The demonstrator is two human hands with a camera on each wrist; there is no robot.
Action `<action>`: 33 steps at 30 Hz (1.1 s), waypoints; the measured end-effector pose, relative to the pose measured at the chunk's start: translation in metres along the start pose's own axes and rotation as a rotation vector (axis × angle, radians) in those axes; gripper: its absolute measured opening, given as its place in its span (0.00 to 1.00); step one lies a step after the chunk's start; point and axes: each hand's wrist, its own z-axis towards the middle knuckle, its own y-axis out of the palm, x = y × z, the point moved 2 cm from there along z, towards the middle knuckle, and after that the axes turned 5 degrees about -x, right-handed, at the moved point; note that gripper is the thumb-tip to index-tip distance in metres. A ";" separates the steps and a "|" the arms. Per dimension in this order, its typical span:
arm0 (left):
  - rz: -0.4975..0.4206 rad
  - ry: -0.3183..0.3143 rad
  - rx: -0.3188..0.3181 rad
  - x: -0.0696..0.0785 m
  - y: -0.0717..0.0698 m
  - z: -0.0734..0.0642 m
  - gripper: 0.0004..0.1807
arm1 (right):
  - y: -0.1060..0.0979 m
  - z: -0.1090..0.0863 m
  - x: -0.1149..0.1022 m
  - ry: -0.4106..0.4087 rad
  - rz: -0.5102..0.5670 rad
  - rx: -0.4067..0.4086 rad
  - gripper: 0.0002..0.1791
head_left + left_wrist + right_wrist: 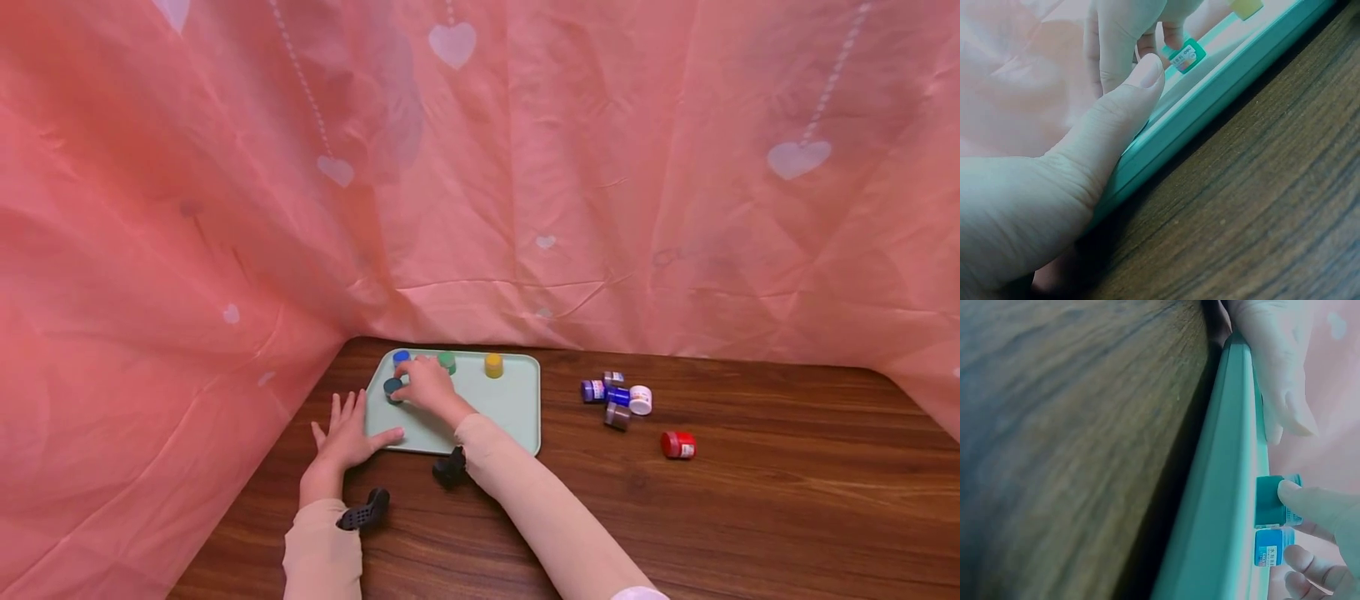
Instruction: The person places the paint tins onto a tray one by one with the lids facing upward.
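Note:
In the head view my right hand (429, 385) reaches over the left part of the pale green tray (480, 425). It pinches a small dark teal paint jar (392, 390) that stands on the tray; the right wrist view shows the thumb on the teal jar (1269, 500). Behind it stands a blue paint jar (401, 358). A green paint jar (447, 362) and a yellow paint jar (493, 365) are along the tray's far side. With fingers spread, my left hand (347, 437) rests at the tray's front left corner, its thumb (1129, 94) over the rim.
Right of the tray, several paint jars lie clustered on the wooden table (750, 517), among them a white jar (641, 400) and a brown jar (617, 417). A red jar (678, 445) lies apart, nearer the front. Pink cloth (600, 208) hangs behind and at the left.

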 end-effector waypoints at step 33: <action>0.019 -0.006 0.006 0.000 0.000 0.000 0.67 | -0.015 -0.020 0.002 -0.022 -0.039 -0.039 0.27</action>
